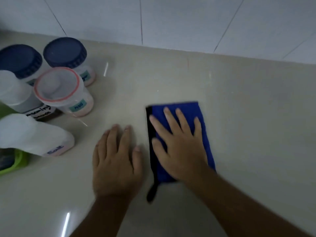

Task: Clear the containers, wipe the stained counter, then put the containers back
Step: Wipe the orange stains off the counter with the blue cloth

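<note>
Blue cloth (181,106), likely soft, light and limp, lies folded on the table (248,125) under the flat, spread right hand (177,144), left hand (116,158) flat on bare table beside it, containers (63,89) bunched left; palm pressure should drive it better than a pinch.

I count five containers: two blue-lidded jars (20,60) (65,52), one MSG tub (58,84), one sauce bottle (13,89), one salt tub (34,134) (label half blurred). One blue cloth (188,106), one green plastic item (18,159).

"Salt": white jar (36,135) | "MSG": orange-rimmed jar (68,96) | "…asoning": bottle (22,100), partly hidden
</note>
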The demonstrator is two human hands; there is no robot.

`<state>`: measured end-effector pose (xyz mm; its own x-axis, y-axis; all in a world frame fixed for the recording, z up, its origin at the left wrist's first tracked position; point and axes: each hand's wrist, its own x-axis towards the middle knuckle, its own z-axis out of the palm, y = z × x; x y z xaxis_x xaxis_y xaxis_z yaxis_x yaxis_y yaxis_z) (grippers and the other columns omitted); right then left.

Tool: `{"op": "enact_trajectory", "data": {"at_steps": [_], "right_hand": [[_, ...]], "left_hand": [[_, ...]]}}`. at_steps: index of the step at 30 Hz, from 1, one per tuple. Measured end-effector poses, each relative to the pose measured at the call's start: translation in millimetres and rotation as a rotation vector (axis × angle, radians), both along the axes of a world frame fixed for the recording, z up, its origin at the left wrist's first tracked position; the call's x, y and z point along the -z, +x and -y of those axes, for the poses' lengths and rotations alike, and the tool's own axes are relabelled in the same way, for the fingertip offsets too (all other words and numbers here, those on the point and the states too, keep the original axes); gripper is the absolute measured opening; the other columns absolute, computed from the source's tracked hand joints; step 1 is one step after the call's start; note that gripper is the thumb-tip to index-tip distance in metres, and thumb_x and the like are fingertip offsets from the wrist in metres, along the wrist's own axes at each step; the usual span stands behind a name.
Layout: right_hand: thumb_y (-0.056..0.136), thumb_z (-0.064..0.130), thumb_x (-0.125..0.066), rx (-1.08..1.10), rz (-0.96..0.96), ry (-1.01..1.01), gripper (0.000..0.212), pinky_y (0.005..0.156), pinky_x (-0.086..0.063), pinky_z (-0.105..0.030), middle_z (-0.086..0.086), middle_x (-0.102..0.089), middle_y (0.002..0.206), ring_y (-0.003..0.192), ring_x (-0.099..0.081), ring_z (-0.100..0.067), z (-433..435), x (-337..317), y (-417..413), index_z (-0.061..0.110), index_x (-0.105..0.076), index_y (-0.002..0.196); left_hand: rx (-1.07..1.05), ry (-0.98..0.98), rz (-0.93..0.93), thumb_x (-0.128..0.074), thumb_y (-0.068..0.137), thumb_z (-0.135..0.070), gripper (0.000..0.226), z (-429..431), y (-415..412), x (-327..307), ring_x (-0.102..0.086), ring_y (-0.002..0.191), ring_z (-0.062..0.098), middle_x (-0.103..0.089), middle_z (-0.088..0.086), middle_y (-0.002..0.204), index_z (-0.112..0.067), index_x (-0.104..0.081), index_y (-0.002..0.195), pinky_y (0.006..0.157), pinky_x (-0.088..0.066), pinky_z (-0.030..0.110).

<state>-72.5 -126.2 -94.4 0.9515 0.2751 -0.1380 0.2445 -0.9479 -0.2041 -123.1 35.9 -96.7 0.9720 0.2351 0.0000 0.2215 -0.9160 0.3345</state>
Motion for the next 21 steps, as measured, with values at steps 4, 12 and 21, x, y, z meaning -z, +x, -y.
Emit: {"op": "enact_trajectory", "data": {"at_steps": [4, 12, 21], "right_hand": [[0.099, 0.058, -0.020, 0.001, -0.015, -0.006, 0.060, 0.120, 0.007, -0.064, 0.005, -0.002, 0.171, 0.157, 0.004, -0.025, -30.1, 5.9, 109.7, 0.048, -0.009, 0.158], [0.095, 0.060, -0.032, 0.136, 0.018, -0.038, 0.067, 0.121, -0.008, -0.063, 0.004, -0.013, 0.170, 0.157, -0.008, -0.028, 1.5, 1.2, 15.2, 0.045, -0.016, 0.158], [0.086, 0.067, -0.041, 0.158, -0.054, -0.055, 0.073, 0.119, -0.017, -0.064, 0.007, -0.019, 0.169, 0.156, -0.016, -0.025, 65.5, -5.1, -15.4, 0.050, -0.023, 0.155]], "left_hand": [[-0.004, 0.037, -0.059, -0.037, 0.090, -0.046, 0.061, -1.2, 1.5, 4.0, -0.029, 0.146, 0.028, -0.037, 0.006, 0.157, -0.030, -0.041, 0.149, 0.118, -0.022, 0.045], [-0.013, 0.034, 0.014, -0.039, 0.086, -0.048, 0.064, -0.7, 3.6, 6.0, -0.039, 0.140, 0.033, -0.044, 0.009, 0.153, -0.025, -0.050, 0.144, 0.111, -0.028, 0.049], [-0.058, 0.020, 0.041, -0.046, 0.082, -0.053, 0.065, 0.6, 6.2, 7.6, -0.040, 0.141, 0.030, -0.044, 0.006, 0.153, -0.030, -0.052, 0.143, 0.111, -0.030, 0.048]]}}
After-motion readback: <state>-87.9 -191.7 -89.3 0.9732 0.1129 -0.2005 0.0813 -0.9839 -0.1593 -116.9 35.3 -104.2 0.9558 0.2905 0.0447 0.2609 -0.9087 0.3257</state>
